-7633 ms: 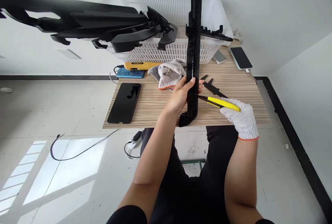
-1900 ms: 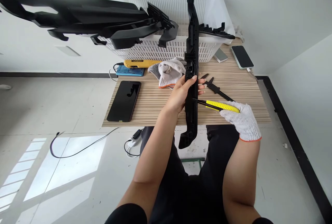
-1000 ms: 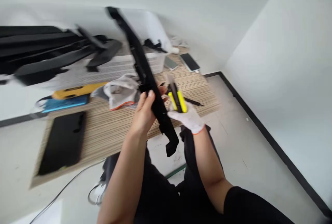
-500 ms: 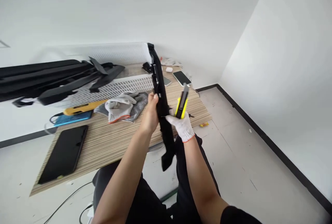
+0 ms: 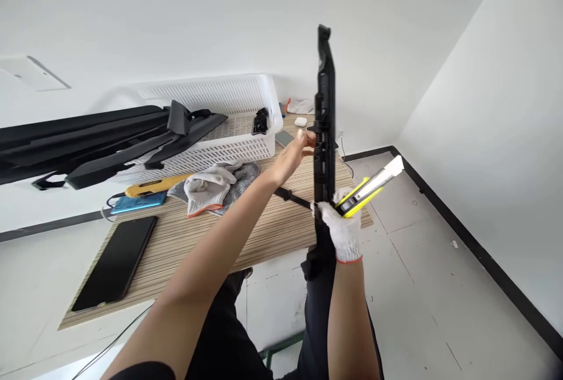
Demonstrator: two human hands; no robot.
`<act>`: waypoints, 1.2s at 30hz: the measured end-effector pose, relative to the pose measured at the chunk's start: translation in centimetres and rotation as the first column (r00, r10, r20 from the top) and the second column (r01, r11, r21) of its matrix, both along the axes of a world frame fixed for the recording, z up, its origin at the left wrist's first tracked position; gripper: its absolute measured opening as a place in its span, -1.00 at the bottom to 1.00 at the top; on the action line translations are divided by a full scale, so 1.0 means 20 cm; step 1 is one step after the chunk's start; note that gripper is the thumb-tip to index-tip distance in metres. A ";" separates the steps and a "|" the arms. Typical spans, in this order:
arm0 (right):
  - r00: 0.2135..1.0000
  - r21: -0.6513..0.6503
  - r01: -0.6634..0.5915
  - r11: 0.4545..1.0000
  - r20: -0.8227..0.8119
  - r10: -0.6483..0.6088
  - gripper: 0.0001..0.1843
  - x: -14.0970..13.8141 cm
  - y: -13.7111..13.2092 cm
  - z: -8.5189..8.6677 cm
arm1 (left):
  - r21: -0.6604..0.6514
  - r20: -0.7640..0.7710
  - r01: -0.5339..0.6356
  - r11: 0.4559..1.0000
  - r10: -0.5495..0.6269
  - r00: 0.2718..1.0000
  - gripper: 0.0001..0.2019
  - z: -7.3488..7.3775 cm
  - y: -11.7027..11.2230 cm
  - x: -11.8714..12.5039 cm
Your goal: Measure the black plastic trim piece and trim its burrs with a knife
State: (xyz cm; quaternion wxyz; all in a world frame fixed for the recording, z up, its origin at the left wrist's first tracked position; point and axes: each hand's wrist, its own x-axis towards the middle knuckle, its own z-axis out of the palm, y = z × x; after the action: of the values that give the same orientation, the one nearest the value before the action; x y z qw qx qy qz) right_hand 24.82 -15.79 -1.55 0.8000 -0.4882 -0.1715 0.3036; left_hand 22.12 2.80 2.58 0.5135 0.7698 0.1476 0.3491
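Note:
A long black plastic trim strip [image 5: 325, 163] stands nearly upright in front of me, its clipped, ribbed side showing. My bare left hand [image 5: 292, 157] grips its left edge above the middle, the fingertips partly hidden behind it. Lower down, my right hand [image 5: 343, 227], in a white knit glove, is closed around a yellow and black utility knife [image 5: 360, 197] and also bears against the strip. The knife's blade is out and points up to the right, away from the strip. A thin black rod [image 5: 292, 197] shows left of the strip; I cannot tell whether they are joined.
More black trim strips [image 5: 132, 133] lie across a white plastic basket [image 5: 246, 148] that also holds small black parts [image 5: 261, 121]. Work gloves [image 5: 209, 186], a yellow tool [image 5: 156, 185] and a black tablet [image 5: 116, 260] rest on the wood-grain table [image 5: 255, 245].
The strip has moved right and higher in view and now stands straighter. My left hand has moved up and right. The knife has swung from upright to pointing right.

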 end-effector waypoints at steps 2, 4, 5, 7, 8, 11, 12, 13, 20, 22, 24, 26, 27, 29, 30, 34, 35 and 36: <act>0.995 0.022 0.096 0.995 -0.026 -0.095 -0.48 0.04 -0.02 0.00 | 0.301 -0.236 0.068 0.951 0.005 0.972 -0.51 -0.04 0.06 0.09; 0.989 -0.008 0.136 0.991 -0.059 -0.136 -0.48 0.08 -0.04 0.00 | 0.598 -0.414 0.142 0.789 0.152 0.897 -0.62 -0.10 0.08 0.19; 0.987 -0.034 0.143 0.989 -0.069 -0.145 -0.49 0.10 -0.05 0.00 | 0.675 -0.457 0.185 0.714 0.208 0.865 -0.63 -0.13 0.09 0.24; 0.984 -0.093 0.159 0.983 -0.060 -0.165 -0.50 0.12 -0.07 -0.01 | 0.723 -0.493 0.251 0.643 0.227 0.840 -0.61 -0.18 0.09 0.30; 0.982 -0.119 0.177 0.977 -0.051 -0.184 -0.50 0.13 -0.08 -0.02 | 0.725 -0.499 0.273 0.632 0.210 0.841 -0.61 -0.19 0.09 0.33; 0.971 -0.119 0.228 0.966 -0.048 -0.235 -0.48 0.15 -0.10 -0.02 | 0.748 -0.523 0.356 0.559 0.167 0.836 -0.62 -0.19 0.11 0.35; 0.967 -0.099 0.241 0.966 -0.055 -0.247 -0.47 0.15 -0.12 -0.02 | 0.754 -0.532 0.386 0.532 0.151 0.833 -0.63 -0.18 0.12 0.35; 0.966 -0.080 0.246 0.966 -0.059 -0.250 -0.47 0.15 -0.13 -0.01 | 0.759 -0.541 0.413 0.504 0.136 0.830 -0.64 -0.18 0.11 0.33; 0.950 -0.066 0.308 0.949 -0.029 -0.311 -0.48 0.17 -0.22 0.02 | 0.785 -0.558 0.508 0.355 0.047 0.829 -0.65 -0.23 -0.14 0.06; 0.947 -0.051 0.318 0.947 -0.037 -0.320 -0.48 0.16 -0.23 0.02 | 0.764 -0.541 0.485 0.426 0.014 0.841 -0.70 -0.21 -0.19 0.00; 0.947 -0.074 0.315 0.946 -0.042 -0.319 -0.47 0.15 -0.22 0.02 | 0.720 -0.511 0.386 0.576 0.065 0.857 -0.68 -0.17 -0.18 -0.01; 0.950 -0.113 0.301 0.947 -0.048 -0.308 -0.46 0.14 -0.21 0.02 | 0.636 -0.502 0.201 0.745 0.202 0.841 -0.57 -0.14 -0.10 0.00; 0.951 -0.125 0.297 0.947 -0.050 -0.305 -0.46 0.13 -0.20 0.03 | 0.569 -0.530 0.109 0.815 0.262 0.807 -0.45 -0.13 -0.06 0.01; 0.952 -0.134 0.295 0.946 -0.045 -0.304 -0.47 0.13 -0.19 0.03 | 0.417 -0.639 0.007 0.909 0.288 0.713 -0.19 -0.14 0.03 0.02; 0.952 -0.132 0.295 0.946 -0.043 -0.302 -0.47 0.12 -0.19 0.03 | 0.357 -0.692 -0.001 0.934 0.265 0.672 -0.10 -0.15 0.06 0.02; 0.959 -0.085 0.272 0.959 -0.064 -0.277 -0.48 0.11 -0.19 0.04 | 0.311 -0.726 0.020 0.950 0.224 0.650 -0.08 -0.23 0.09 0.01; 0.960 -0.069 0.267 0.961 -0.069 -0.271 -0.49 0.11 -0.19 0.04 | 0.319 -0.715 0.016 0.948 0.229 0.661 -0.10 -0.24 0.09 0.00; 0.961 -0.057 0.263 0.963 -0.071 -0.266 -0.49 0.11 -0.19 0.04 | 0.324 -0.708 0.014 0.946 0.232 0.667 -0.12 -0.25 0.08 0.00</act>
State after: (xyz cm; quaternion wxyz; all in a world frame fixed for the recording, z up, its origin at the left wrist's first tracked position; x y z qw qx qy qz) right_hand 27.06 -19.62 -0.73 0.8277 -0.5133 -0.0661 0.2169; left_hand 22.09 4.49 -2.37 0.2640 0.9032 0.3335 0.0569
